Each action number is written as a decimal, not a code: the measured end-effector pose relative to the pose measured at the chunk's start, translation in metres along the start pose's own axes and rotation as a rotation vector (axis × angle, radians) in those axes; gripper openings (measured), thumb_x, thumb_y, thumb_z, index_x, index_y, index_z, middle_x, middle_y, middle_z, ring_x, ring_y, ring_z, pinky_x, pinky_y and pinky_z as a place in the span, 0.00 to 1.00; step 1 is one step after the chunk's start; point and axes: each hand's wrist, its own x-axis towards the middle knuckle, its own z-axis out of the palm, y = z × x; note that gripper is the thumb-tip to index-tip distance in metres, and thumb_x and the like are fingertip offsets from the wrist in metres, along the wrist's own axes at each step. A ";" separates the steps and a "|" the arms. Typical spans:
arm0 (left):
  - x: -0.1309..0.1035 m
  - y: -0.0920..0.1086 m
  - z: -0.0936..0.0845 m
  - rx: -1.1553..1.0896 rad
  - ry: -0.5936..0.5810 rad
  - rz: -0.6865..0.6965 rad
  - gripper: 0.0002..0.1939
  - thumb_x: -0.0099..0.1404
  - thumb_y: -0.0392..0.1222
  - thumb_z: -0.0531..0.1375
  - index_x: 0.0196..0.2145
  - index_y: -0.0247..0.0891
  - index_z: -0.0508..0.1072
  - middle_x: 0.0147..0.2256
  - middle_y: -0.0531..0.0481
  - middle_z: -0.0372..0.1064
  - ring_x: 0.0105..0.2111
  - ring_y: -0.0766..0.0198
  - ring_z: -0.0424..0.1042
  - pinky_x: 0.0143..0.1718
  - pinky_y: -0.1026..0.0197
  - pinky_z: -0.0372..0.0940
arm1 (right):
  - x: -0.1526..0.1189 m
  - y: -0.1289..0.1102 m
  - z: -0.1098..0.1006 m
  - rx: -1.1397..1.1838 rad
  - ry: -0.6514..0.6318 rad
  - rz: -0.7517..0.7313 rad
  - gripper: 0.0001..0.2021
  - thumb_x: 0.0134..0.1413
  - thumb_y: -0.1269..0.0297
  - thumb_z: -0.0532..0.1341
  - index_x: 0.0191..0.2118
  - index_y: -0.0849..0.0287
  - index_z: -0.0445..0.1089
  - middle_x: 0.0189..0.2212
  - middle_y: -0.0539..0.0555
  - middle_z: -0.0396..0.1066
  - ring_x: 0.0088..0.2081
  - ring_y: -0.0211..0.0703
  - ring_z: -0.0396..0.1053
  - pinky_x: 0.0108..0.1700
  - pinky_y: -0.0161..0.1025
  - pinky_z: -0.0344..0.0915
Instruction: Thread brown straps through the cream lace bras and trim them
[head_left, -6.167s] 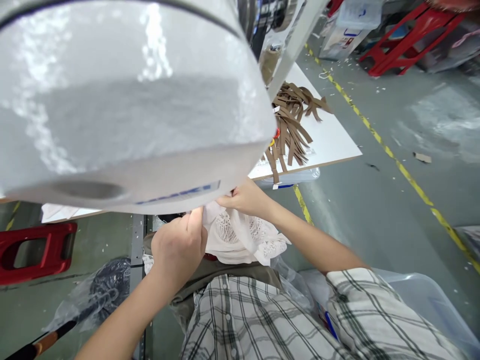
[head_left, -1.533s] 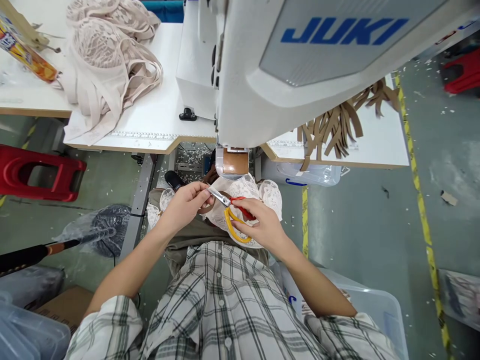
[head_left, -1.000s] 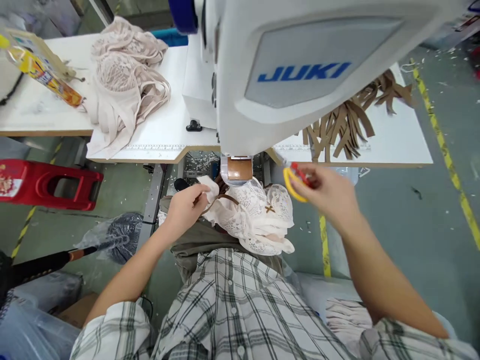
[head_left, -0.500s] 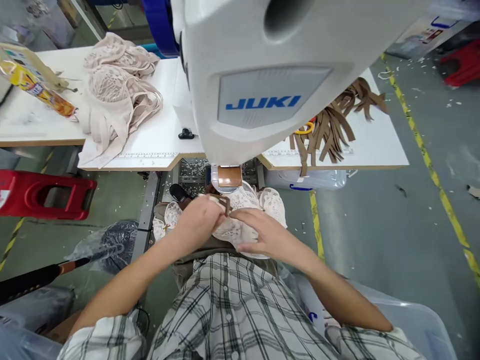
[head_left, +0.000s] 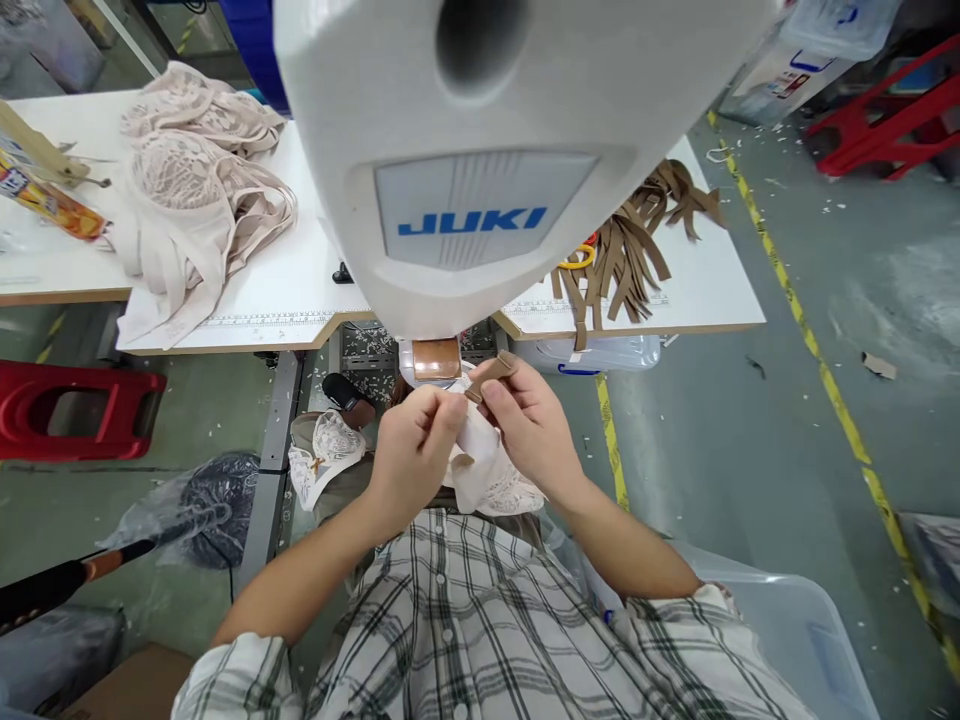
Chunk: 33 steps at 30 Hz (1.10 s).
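A white lace bra [head_left: 476, 465] hangs across my lap under the sewing machine head, with one cup [head_left: 335, 440] to the left. My left hand [head_left: 418, 442] is closed in a pinch on the bra's upper edge, just below the machine's sewing end. Close by on the right, my right hand [head_left: 534, 425] grips a short brown fabric strip [head_left: 491, 377] between thumb and fingers. The strip slants down toward my left fingertips, and its lower end meets the white fabric. My fingers cover the spot where they join.
The white JUKI sewing machine [head_left: 450, 210] looms overhead. On the white table [head_left: 300, 270] lie a pile of beige lace bras [head_left: 195, 190], a bundle of brown strips [head_left: 630, 250] and yellow-handled scissors [head_left: 577, 258]. Red stools [head_left: 75, 410] and a clear plastic bin [head_left: 795, 620] stand around.
My right hand has risen and closed on the brown strip, which was at my left hand before. The bra has shifted and folded in my lap. The view has swung right.
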 end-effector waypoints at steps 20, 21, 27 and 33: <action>0.032 -0.016 -0.029 0.711 0.116 0.236 0.18 0.72 0.48 0.53 0.49 0.44 0.80 0.28 0.47 0.78 0.25 0.62 0.68 0.27 0.61 0.49 | 0.112 -0.004 -0.010 -0.383 -0.059 -0.263 0.07 0.56 0.61 0.62 0.30 0.57 0.67 0.20 0.46 0.59 0.31 0.41 0.64 0.38 0.40 0.64; 0.033 -0.015 -0.030 0.723 0.118 0.245 0.18 0.72 0.48 0.53 0.49 0.44 0.80 0.28 0.47 0.78 0.25 0.62 0.68 0.27 0.61 0.49 | 0.114 -0.003 -0.010 -0.402 -0.054 -0.269 0.08 0.56 0.61 0.62 0.29 0.57 0.66 0.20 0.45 0.58 0.30 0.40 0.63 0.38 0.40 0.64; 0.034 -0.017 -0.031 0.786 0.150 0.327 0.17 0.72 0.47 0.53 0.49 0.43 0.80 0.29 0.49 0.80 0.24 0.64 0.71 0.26 0.62 0.52 | 0.119 -0.004 -0.009 -0.418 -0.067 -0.258 0.08 0.54 0.63 0.61 0.28 0.56 0.61 0.18 0.44 0.57 0.26 0.37 0.57 0.34 0.38 0.60; 0.035 -0.021 -0.031 0.809 0.197 0.422 0.15 0.71 0.43 0.55 0.48 0.43 0.80 0.32 0.53 0.81 0.24 0.67 0.74 0.24 0.63 0.55 | 0.116 -0.008 -0.007 -0.365 -0.062 -0.218 0.07 0.51 0.67 0.60 0.27 0.56 0.59 0.18 0.43 0.55 0.24 0.35 0.54 0.31 0.36 0.55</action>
